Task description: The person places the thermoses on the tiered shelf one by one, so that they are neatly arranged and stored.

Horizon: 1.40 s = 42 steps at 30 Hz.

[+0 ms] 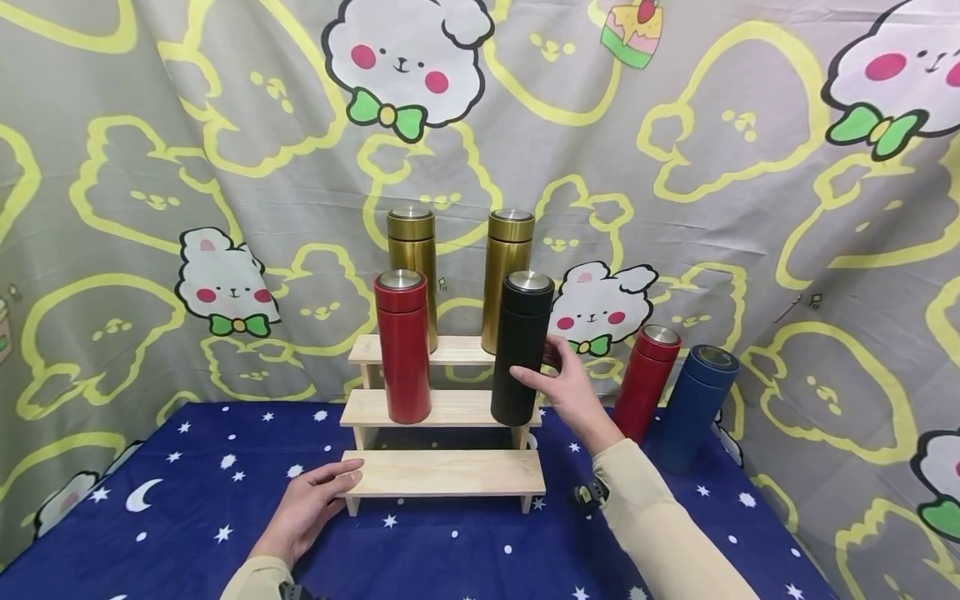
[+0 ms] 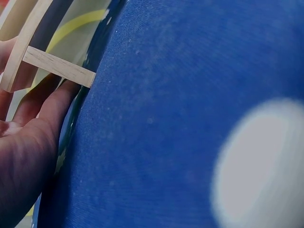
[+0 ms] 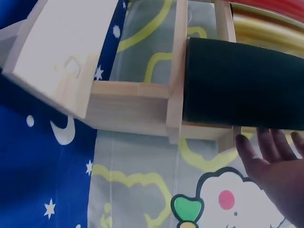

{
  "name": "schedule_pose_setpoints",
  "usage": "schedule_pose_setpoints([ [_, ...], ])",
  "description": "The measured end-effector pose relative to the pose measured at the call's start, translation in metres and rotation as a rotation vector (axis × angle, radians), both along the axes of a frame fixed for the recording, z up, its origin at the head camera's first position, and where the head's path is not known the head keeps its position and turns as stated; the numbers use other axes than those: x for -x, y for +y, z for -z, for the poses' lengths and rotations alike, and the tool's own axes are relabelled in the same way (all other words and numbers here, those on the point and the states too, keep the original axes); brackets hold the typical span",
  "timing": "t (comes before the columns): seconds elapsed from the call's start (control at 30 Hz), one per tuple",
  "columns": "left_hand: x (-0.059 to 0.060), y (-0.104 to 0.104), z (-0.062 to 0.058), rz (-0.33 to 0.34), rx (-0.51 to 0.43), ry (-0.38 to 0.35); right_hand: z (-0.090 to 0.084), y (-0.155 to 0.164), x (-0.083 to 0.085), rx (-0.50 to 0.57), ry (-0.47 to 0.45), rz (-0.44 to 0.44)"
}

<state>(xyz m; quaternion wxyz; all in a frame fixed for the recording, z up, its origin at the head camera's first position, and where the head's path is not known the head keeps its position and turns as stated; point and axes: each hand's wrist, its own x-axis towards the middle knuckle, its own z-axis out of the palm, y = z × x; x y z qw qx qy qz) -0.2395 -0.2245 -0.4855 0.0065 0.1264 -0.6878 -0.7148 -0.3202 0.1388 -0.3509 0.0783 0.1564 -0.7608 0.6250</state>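
right hand (image 1: 570, 387) relaxed, fingertips at black flask (image 1: 521, 348) on middle step | left hand (image 1: 311, 504) flat, steadying rack (image 1: 446, 472) | four flasks shelved; red flask (image 1: 647, 382), blue flask (image 1: 697, 407) wait rightward on desk

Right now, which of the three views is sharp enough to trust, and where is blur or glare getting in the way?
Head view: evenly lit and sharp, mild wide-angle bending at the edges, soft glare on the gold flasks. Left wrist view: too close, the blue cloth and a white spot on it blurred, the left hand dim. Right wrist view: tilted sideways, the black flask fairly clear, the right hand in shadow.
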Motion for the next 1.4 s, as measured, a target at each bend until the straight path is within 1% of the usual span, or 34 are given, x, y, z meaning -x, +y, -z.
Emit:
schedule_pose_setpoints([
  [0.2, 0.000, 0.000, -0.002, 0.003, 0.000, 0.004, 0.003, 0.010, -0.005, 0.039, 0.037, -0.040],
  [0.33, 0.000, -0.001, -0.002, 0.014, -0.004, 0.005, 0.005, 0.017, -0.009, 0.036, 0.049, -0.045],
  [0.5, 0.000, 0.000, -0.001, 0.021, 0.000, 0.007, 0.007, 0.029, -0.014, 0.017, 0.072, -0.033],
  [0.73, 0.000, 0.001, -0.001, 0.002, 0.015, -0.015, 0.010, 0.048, -0.024, -0.046, 0.095, -0.009],
  [0.8, 0.000, 0.000, -0.002, 0.005, 0.012, -0.008, 0.010, 0.054, -0.026, -0.052, 0.100, 0.000],
  [0.93, 0.001, 0.000, -0.002, 0.011, 0.006, 0.008, 0.013, 0.064, -0.028, -0.041, 0.114, 0.005],
  [1.13, 0.000, -0.001, -0.001, 0.000, 0.014, -0.010, 0.019, 0.077, -0.034, -0.018, 0.112, -0.006],
  [1.2, 0.000, -0.001, 0.000, 0.001, 0.013, -0.004, 0.020, 0.082, -0.037, -0.023, 0.111, -0.001],
  [1.4, 0.000, 0.000, -0.001, 0.003, 0.012, 0.003, 0.024, 0.104, -0.048, -0.046, 0.154, 0.050],
])
